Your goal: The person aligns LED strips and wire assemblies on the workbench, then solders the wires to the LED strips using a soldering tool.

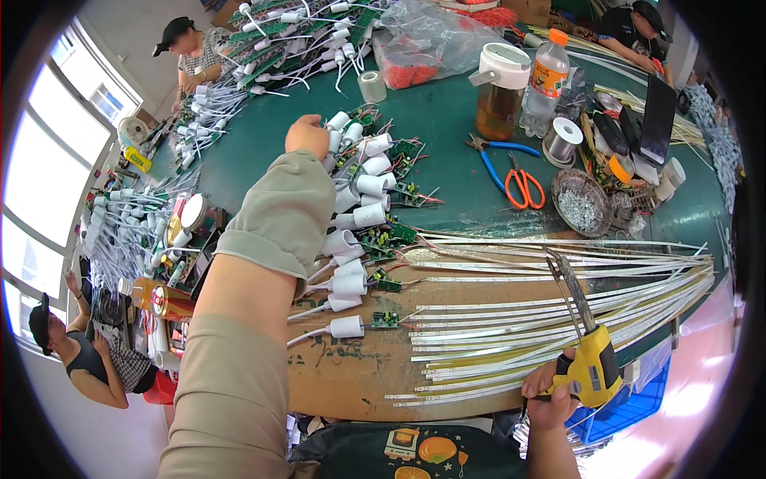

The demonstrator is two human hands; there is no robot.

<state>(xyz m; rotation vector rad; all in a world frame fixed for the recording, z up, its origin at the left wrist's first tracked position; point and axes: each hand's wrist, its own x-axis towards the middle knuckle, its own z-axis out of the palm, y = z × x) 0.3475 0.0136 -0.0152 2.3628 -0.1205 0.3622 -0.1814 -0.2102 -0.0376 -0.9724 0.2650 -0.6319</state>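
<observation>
My left hand (307,136) reaches far forward to the upper end of a row of white plastic cylinders (349,285) with wires and small green circuit boards (386,320). Its fingers look curled against the cylinders there, and what lies inside them is hidden. Low on the right, my right hand (550,391) grips a yellow and black soldering gun (594,367), its metal tip pointing up and away. Under the tip, many narrow LED strips (479,351) fan across the table, several joined to the boards by thin wires.
Blue-handled pliers (515,147), orange-handled cutters (524,190), a solder spool (563,142) and a bowl of metal bits (581,201) lie beyond the strips. A bottle (546,84) and a jug (501,92) stand behind. More wired cylinders (120,223) pile up left. Other people sit around the table (435,104).
</observation>
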